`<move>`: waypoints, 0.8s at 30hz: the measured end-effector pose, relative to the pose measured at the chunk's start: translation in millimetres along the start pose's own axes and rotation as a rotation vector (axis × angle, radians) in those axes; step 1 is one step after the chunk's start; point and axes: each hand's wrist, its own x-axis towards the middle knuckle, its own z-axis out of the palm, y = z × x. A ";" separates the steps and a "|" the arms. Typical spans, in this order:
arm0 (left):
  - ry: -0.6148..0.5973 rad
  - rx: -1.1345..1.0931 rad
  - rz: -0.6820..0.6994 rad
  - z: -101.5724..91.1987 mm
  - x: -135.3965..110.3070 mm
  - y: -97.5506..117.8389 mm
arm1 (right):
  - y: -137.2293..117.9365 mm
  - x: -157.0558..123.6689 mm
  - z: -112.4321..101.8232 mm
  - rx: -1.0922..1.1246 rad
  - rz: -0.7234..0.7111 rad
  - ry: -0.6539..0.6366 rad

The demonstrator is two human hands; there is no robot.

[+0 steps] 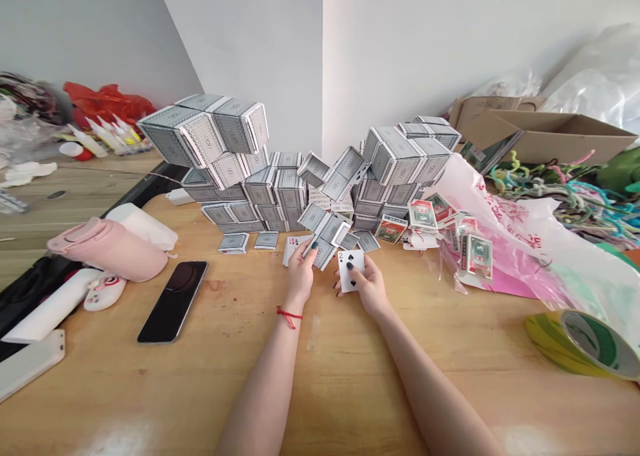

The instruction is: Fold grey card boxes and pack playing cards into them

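Observation:
My left hand [303,273], with a red string bracelet at the wrist, is closed on a folded playing-card piece [323,233] made of several patterned-back cards. Between thumb and fingers of my right hand [369,284] is a playing card [345,266], its two-of-spades face showing. The two hands are close together, just in front of the stacks. Cubes built from folded cards [187,136] rise in a pile at the left, and more card cubes [395,153] stand at the right. Small card stacks [233,243] lie flat before the left pile.
Card boxes [423,215] lie at the right beside a plastic bag [515,243]. A yellow tape roll [583,343] sits at the right edge. Leftward are a phone [173,303], a pink bottle [113,249] and glue bottles [107,136]. A cardboard box [560,139] stands behind.

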 end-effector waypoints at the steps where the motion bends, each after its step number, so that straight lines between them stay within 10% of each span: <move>1: 0.000 -0.005 -0.002 0.0 0.1 0.1 | 0.0 0.2 -0.3 -0.002 0.003 -0.007; 24: -0.045 0.246 0.176 1.2 -2.8 -0.4 | 5.4 -2.7 2.4 -0.093 0.080 -0.124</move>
